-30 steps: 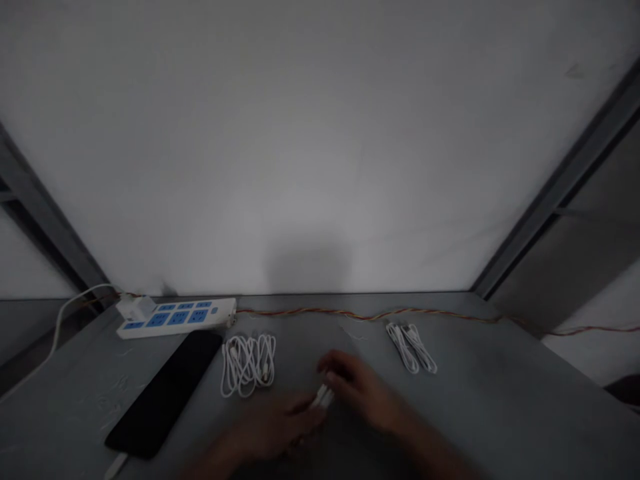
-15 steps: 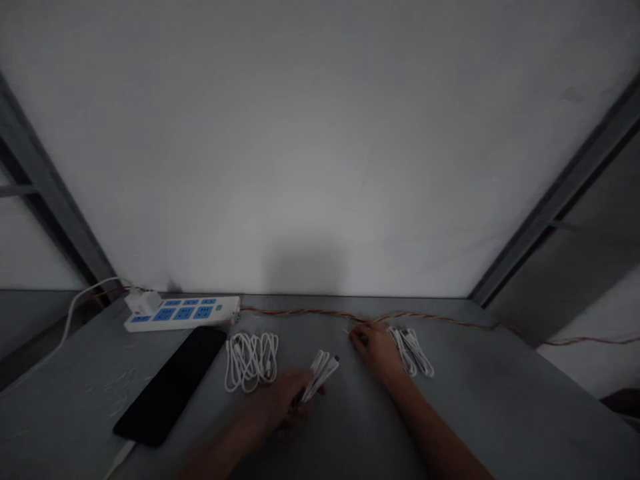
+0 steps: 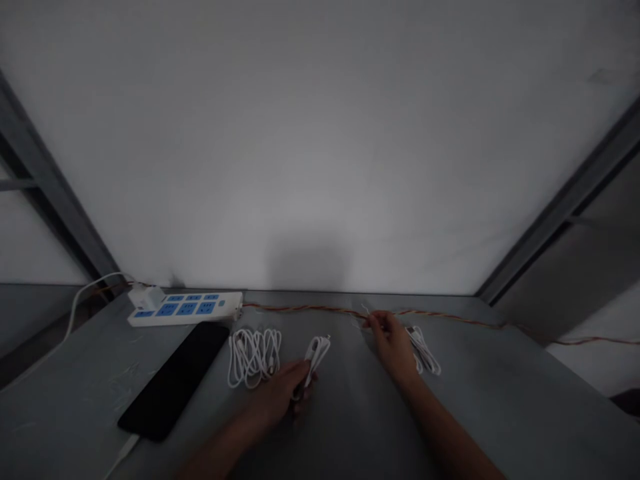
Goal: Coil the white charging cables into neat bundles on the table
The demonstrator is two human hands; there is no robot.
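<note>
- Left hand (image 3: 273,395) was clenched around a folded white charging cable (image 3: 316,355), with the loops standing out of the top of the fist. The cable sat mid-table. Could not tell if it was clear of the surface.
- Right hand (image 3: 393,343) was at the far side of the grey table (image 3: 500,400), its fingertips (image 3: 375,321) pinched beside a thin white strand. Low light: could not tell if they had hold of it.
- Bundled white cables (image 3: 423,353) lay just right of the right hand. Coiled white cables (image 3: 254,358) lay near the left hand, on its left.
- A twisted orange-and-yellow wire (image 3: 320,309) ran along the far edge, just past the right fingertips.
- Further left: a white power strip (image 3: 190,310) with blue sockets, a white plug charger (image 3: 146,298) in it, and a black phone (image 3: 173,380) lying flat with a white lead at its near end.
- Risk: the right fingers were close enough to snag the twisted wire if dragged across it.
- Risk: the folded cable's loops were loose. A slack fist could drop them onto the coils and tangle both.
</note>
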